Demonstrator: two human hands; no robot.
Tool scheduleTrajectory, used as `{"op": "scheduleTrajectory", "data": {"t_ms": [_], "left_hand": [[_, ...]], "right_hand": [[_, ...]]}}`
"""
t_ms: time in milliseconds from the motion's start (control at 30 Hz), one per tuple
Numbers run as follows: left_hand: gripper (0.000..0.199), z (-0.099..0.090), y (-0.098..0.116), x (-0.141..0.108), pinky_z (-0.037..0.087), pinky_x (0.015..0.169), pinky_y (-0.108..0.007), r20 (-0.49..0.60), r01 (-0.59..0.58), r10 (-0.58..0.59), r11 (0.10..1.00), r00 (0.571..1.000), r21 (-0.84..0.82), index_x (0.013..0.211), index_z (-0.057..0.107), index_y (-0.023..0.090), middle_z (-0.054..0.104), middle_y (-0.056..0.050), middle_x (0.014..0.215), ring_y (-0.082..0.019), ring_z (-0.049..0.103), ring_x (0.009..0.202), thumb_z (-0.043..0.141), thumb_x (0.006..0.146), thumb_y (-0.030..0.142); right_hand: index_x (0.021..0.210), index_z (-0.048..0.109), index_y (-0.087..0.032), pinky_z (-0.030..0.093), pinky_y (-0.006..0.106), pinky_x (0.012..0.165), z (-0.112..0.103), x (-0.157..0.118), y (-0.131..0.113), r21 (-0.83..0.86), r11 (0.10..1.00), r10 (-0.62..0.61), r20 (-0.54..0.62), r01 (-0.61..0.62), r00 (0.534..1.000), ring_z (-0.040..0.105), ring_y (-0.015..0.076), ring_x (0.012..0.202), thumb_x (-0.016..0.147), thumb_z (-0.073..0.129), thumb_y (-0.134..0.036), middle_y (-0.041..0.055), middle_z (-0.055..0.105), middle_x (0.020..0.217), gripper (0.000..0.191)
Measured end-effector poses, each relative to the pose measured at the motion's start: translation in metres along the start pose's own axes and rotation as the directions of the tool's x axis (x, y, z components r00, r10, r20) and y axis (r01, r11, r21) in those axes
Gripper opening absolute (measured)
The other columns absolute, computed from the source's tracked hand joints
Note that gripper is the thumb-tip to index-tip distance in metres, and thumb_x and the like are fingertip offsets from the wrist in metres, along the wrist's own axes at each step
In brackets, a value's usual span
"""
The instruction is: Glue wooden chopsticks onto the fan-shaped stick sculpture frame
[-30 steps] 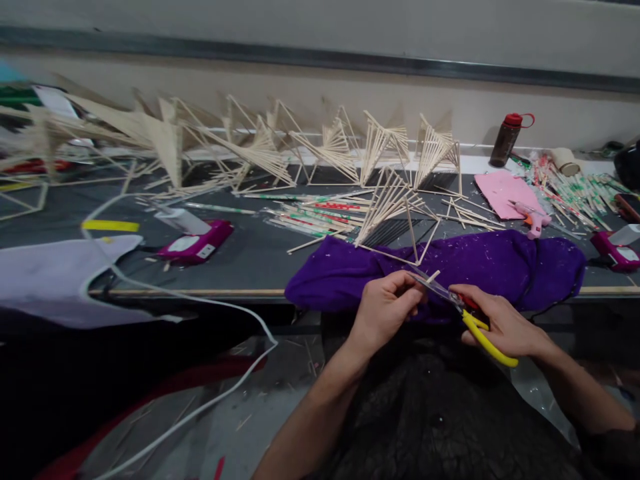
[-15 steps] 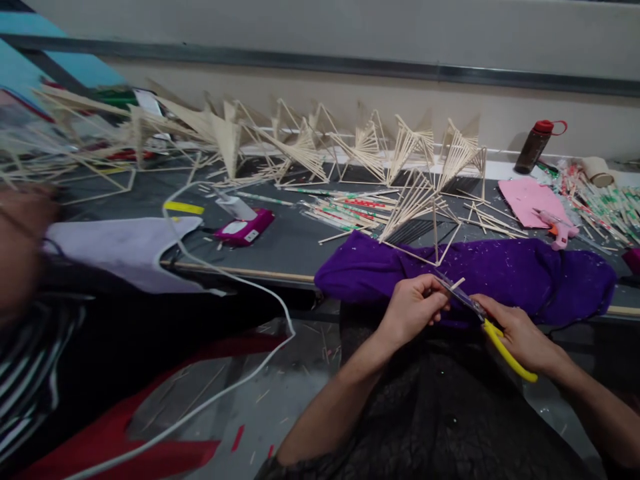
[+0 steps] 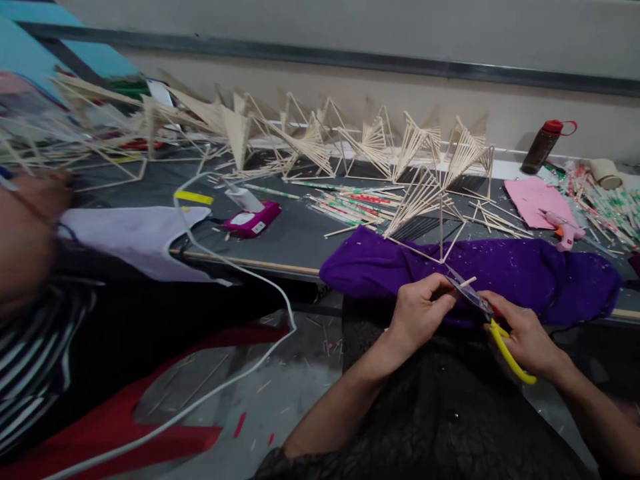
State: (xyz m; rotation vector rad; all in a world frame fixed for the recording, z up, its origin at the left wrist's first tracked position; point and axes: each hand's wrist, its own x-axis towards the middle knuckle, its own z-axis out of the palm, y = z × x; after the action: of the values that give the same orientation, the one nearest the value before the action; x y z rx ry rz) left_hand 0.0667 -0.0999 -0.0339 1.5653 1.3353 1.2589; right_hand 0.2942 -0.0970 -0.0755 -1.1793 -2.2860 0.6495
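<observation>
My right hand [image 3: 523, 337] is closed around the yellow handles of a pair of scissors [image 3: 510, 357]. Their blades point up and left, toward my other hand. Between its fingertips, my left hand [image 3: 423, 310] pinches a thin wooden stick [image 3: 469, 282], whose pale end lies across the blades. Most of the stick is hidden behind my fingers. Just beyond both hands, a purple cloth [image 3: 505, 270] lies bunched along the table edge. A fan-like stick frame [image 3: 415, 207] stands behind the cloth and touches it.
Several twisted stick structures [image 3: 367, 147] line the table's back. Wrapped sticks [image 3: 355, 207] lie midway. A pink glue gun [image 3: 567, 233] and a bottle [image 3: 541, 148] are at right. A white cable [image 3: 260, 283] hangs over the edge. Another person's arm [image 3: 30, 233] is at left.
The view has shifted slightly, so the table's contents appear a little farther right. Both hands keep their grips, and the stick still crosses the scissor blades.
</observation>
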Motion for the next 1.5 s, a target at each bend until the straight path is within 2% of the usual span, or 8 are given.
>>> {"op": "scheduleTrajectory", "data": {"t_ms": [233, 467, 633, 767, 900, 1067, 1333, 1500], "left_hand": [[0.019, 0.0, 0.0, -0.002, 0.051, 0.07, -0.024, 0.021, -0.147, 0.146, 0.985, 0.989, 0.095, 0.083, 0.074, 0.023, 0.075, -0.001, 0.077, -0.015, 0.066, 0.068, 0.055, 0.081, 0.017], [0.021, 0.001, -0.002, -0.003, 0.053, 0.069, -0.026, 0.034, -0.169, 0.167, 0.983, 0.985, 0.072, 0.083, 0.076, 0.023, 0.072, -0.001, 0.07, -0.016, 0.066, 0.062, 0.055, 0.084, 0.021], [0.02, 0.001, -0.003, -0.003, 0.054, 0.065, -0.024, 0.04, -0.221, 0.219, 0.971, 0.975, 0.09, 0.08, 0.077, 0.025, 0.072, 0.0, 0.065, -0.016, 0.063, 0.053, 0.058, 0.083, 0.022], [0.021, -0.001, -0.002, -0.003, 0.053, 0.062, -0.022, 0.053, -0.247, 0.241, 0.954, 0.969, 0.17, 0.079, 0.077, 0.023, 0.072, 0.001, 0.064, -0.014, 0.062, 0.051, 0.056, 0.084, 0.023], [0.023, -0.001, 0.002, -0.001, 0.053, 0.061, -0.019, 0.08, -0.283, 0.271, 0.932, 0.959, 0.228, 0.076, 0.074, 0.021, 0.072, 0.002, 0.062, -0.012, 0.062, 0.049, 0.053, 0.083, 0.02], [0.022, 0.002, 0.001, -0.003, 0.05, 0.056, -0.018, 0.078, -0.269, 0.258, 0.938, 0.963, 0.221, 0.077, 0.073, 0.02, 0.069, 0.003, 0.059, -0.011, 0.061, 0.048, 0.052, 0.084, 0.021], [0.013, 0.003, -0.005, -0.008, 0.052, 0.057, -0.019, 0.038, -0.125, 0.121, 0.988, 0.992, 0.094, 0.079, 0.073, 0.019, 0.074, 0.001, 0.071, -0.013, 0.067, 0.059, 0.064, 0.079, 0.028], [0.013, 0.0, 0.0, -0.008, 0.055, 0.064, -0.019, -0.009, -0.231, 0.235, 0.963, 0.972, 0.137, 0.081, 0.075, 0.021, 0.076, 0.002, 0.074, -0.013, 0.07, 0.063, 0.063, 0.082, 0.026]], "right_hand": [[0.136, 0.055, -0.019, 0.056, 0.037, 0.092, 0.001, 0.001, -0.004, 0.004, 1.0, -0.004, -0.005, 0.004, 1.0, 0.07, 0.025, 0.107, 0.087, 0.058, -0.03, 0.012, 0.069, 0.128, 0.05], [0.14, 0.051, -0.019, 0.054, 0.037, 0.085, -0.012, 0.006, -0.012, -0.005, 0.999, 0.032, 0.102, -0.032, 0.994, 0.069, 0.0239, 0.095, 0.08, 0.069, -0.045, 0.0118, 0.069, 0.123, 0.068], [0.144, 0.046, -0.017, 0.051, 0.041, 0.09, -0.016, 0.011, -0.016, 0.041, 0.999, -0.007, 0.16, 0.001, 0.987, 0.066, 0.0276, 0.104, 0.08, 0.069, -0.055, 0.0147, 0.065, 0.129, 0.078], [0.14, 0.047, -0.017, 0.049, 0.041, 0.094, -0.012, 0.013, -0.018, 0.075, 0.997, -0.007, 0.185, -0.007, 0.983, 0.063, 0.0284, 0.113, 0.083, 0.066, -0.049, 0.0145, 0.064, 0.131, 0.068], [0.135, 0.049, -0.015, 0.05, 0.041, 0.094, -0.012, 0.015, -0.018, 0.063, 0.998, -0.016, 0.178, 0.004, 0.984, 0.064, 0.0269, 0.111, 0.086, 0.054, -0.028, 0.0144, 0.066, 0.125, 0.051], [0.127, 0.053, -0.013, 0.052, 0.04, 0.087, -0.014, 0.015, -0.014, -0.002, 0.999, -0.049, 0.147, 0.05, 0.988, 0.066, 0.0267, 0.101, 0.074, 0.052, -0.018, 0.0139, 0.069, 0.113, 0.054], [0.134, 0.05, -0.015, 0.053, 0.039, 0.089, -0.014, 0.011, -0.013, -0.07, 0.995, -0.059, 0.129, 0.068, 0.99, 0.067, 0.0269, 0.104, 0.073, 0.057, -0.02, 0.0125, 0.07, 0.117, 0.061], [0.136, 0.051, -0.018, 0.052, 0.036, 0.087, -0.019, 0.012, -0.02, -0.056, 0.997, -0.044, 0.108, 0.051, 0.993, 0.067, 0.0248, 0.104, 0.081, 0.063, -0.031, 0.0112, 0.07, 0.119, 0.058]]}}
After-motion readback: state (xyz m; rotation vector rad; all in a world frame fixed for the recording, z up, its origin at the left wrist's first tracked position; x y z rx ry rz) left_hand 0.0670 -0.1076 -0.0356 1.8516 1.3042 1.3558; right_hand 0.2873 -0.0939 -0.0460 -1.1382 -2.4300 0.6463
